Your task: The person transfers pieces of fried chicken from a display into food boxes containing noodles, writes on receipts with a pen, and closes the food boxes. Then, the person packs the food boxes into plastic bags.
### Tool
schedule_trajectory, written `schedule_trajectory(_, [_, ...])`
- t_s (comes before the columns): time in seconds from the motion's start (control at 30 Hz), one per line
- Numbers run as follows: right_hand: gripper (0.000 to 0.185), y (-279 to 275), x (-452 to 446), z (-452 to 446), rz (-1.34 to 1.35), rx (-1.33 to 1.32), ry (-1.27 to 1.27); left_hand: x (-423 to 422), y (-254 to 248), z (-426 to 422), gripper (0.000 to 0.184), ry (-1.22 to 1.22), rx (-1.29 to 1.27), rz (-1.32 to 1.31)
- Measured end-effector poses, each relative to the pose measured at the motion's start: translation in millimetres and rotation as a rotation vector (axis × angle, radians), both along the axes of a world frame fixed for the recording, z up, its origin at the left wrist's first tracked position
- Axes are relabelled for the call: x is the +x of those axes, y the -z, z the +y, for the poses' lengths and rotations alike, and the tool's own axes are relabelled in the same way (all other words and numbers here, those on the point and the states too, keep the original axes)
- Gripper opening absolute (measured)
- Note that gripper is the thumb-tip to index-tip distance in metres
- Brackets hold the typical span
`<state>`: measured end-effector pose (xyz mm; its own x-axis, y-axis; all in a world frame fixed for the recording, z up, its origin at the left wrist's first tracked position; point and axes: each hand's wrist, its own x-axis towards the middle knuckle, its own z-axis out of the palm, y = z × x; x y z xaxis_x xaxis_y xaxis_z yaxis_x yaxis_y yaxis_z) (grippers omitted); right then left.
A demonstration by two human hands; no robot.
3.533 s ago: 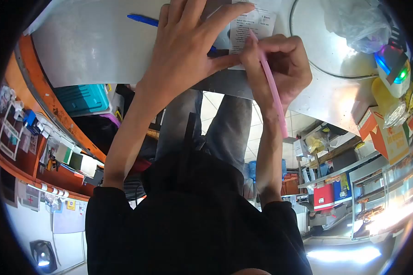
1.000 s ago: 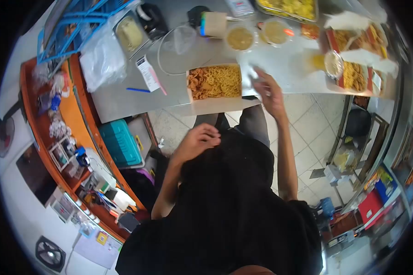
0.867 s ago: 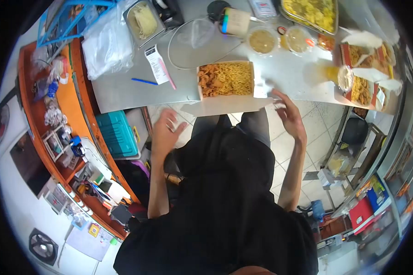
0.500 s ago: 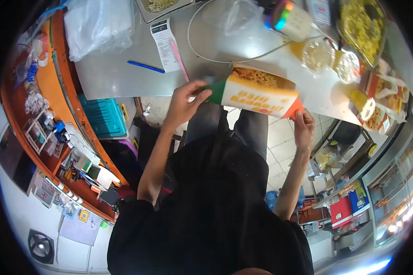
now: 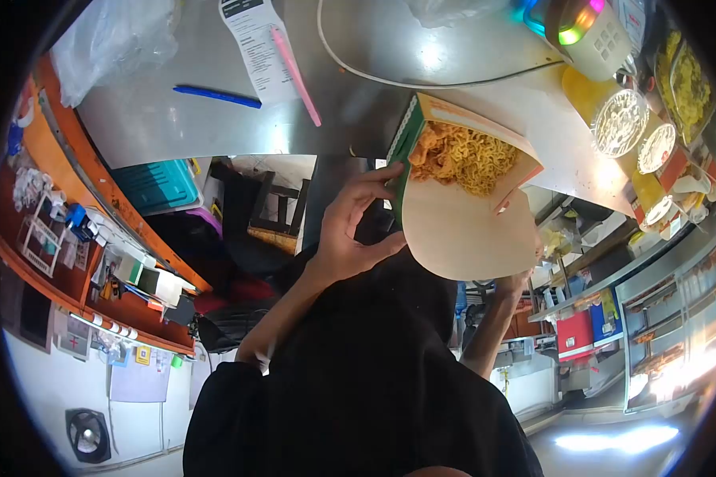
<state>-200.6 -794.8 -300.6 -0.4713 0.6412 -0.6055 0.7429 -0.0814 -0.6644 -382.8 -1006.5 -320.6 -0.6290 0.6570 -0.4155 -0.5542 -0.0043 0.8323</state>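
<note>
Tipped back toward the wearer since a moment ago, the broad lid flap (image 5: 469, 238) of the white, green-sided cardboard takeaway box (image 5: 489, 123) now shows its plain inner face, leaving the yellow noodles and browned pieces (image 5: 473, 159) uncovered at the front edge of the shiny steel table (image 5: 151, 131). From where I stand, the left hand (image 5: 358, 222) has thumb and fingers spread apart, fingertips against the green side and thumb by the flap's edge. Behind the flap's far corner, the right hand (image 5: 522, 281) is mostly hidden, so I cannot tell its grip.
</note>
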Motion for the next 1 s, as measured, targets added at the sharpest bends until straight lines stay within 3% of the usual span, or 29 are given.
schedule_trajectory(0.1, [0.035, 7.2, 17.6, -6.6, -0.029, -0.001, 0.059, 8.7, -3.7, 13.9, 0.051, -0.114, -0.065, 0.034])
schedule_trajectory(0.2, [0.026, 10.8, -9.2, -12.8, 0.011, 0.067, 0.108, 4.0, -1.3, 25.8, 0.048, -0.049, -0.354, 0.166])
schedule_trajectory(0.3, [0.033, 11.5, -57.5, -18.3, 0.090, 0.396, 0.036, -9.1, 2.0, 37.5, 0.050, 0.184, -0.636, 0.640])
schedule_trajectory(0.43, [0.021, 20.6, -59.2, -8.7, -0.287, 0.168, 0.064, -24.2, 8.8, 48.3, 0.041, 0.360, -0.814, 0.487])
schedule_trajectory(0.57, [0.033, 10.1, -95.8, -0.3, -0.065, 0.742, -0.056, -32.5, 10.5, 61.8, 0.040, 0.138, -0.726, 0.784])
schedule_trajectory(0.63, [0.032, 21.4, -103.7, 13.0, 0.173, 0.772, -0.330, -52.0, 15.1, 72.8, 0.036, 0.104, -0.547, 0.931])
schedule_trajectory(0.73, [0.030, 54.6, -91.1, 19.5, 0.249, 0.890, -0.480, -68.0, 31.3, 88.7, 0.034, 0.323, -0.410, 1.010])
schedule_trajectory(0.87, [0.017, 57.3, -103.6, 5.1, 0.288, 0.986, -0.316, -53.6, 52.4, 87.6, 0.025, 0.022, -0.329, 1.154])
schedule_trajectory(1.0, [0.018, 57.4, -104.5, 11.7, 0.206, 0.966, -0.473, -46.4, 59.4, 94.9, 0.029, -0.048, -0.436, 1.128])
